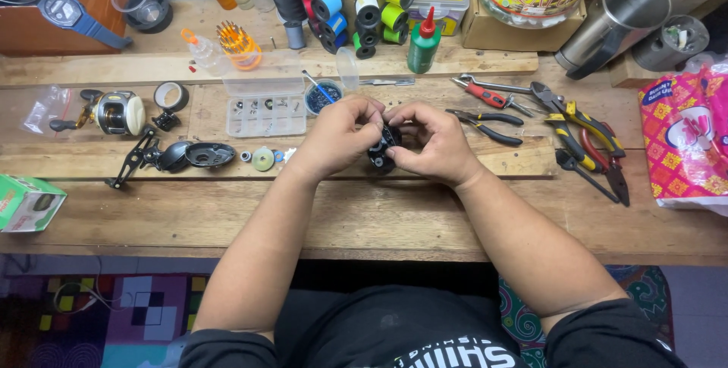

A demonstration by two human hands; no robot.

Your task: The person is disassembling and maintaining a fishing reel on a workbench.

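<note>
Fingers (362, 122) of both hands pinch black reel (383, 148) mid-bench; grip cld slip, small bits drop off front edge

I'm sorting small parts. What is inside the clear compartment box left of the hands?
The clear compartment box holds small dark and metal bits in several compartments; they are too small to identify. Its raised lid blurs the back row.

Both hands, left hand (337, 139) and right hand (436, 144), grip a black reel body (383, 148) above the wooden bench (364, 216).
</note>
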